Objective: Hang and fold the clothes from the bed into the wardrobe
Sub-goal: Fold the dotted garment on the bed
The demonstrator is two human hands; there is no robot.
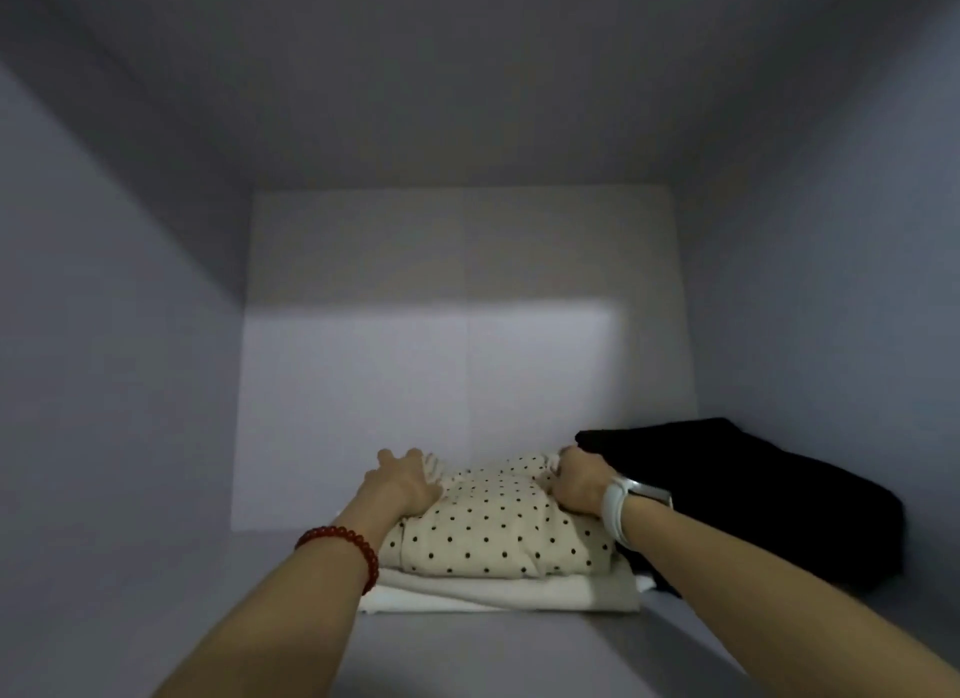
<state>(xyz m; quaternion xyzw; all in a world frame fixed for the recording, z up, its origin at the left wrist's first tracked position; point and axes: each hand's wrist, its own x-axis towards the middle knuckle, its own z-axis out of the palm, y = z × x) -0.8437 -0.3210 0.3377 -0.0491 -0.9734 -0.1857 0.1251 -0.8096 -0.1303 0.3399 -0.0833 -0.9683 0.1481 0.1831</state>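
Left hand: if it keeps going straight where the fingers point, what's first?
Probably the wardrobe's back wall. The left hand points inward beyond the polka-dot garment; nothing else shows, though depth is unclear.

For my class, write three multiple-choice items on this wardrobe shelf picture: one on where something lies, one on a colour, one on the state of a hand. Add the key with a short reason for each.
1. Where does the polka-dot garment lie?
A. On top of the white folded cloth
B. Under the black garment
C. On a hanger

2. What colour is the bracelet on the left wrist?
A. Blue
B. Red
C. Green

3. How is the left hand held?
A. In a fist in the air
B. Around a hanger
C. Fingers spread, resting on the garment's far edge

Key: 1 A, the white cloth shows beneath it, while the black garment sits to its right. 2 B, red beads ring the wrist. 3 C, the fingers lie straight on the fabric.
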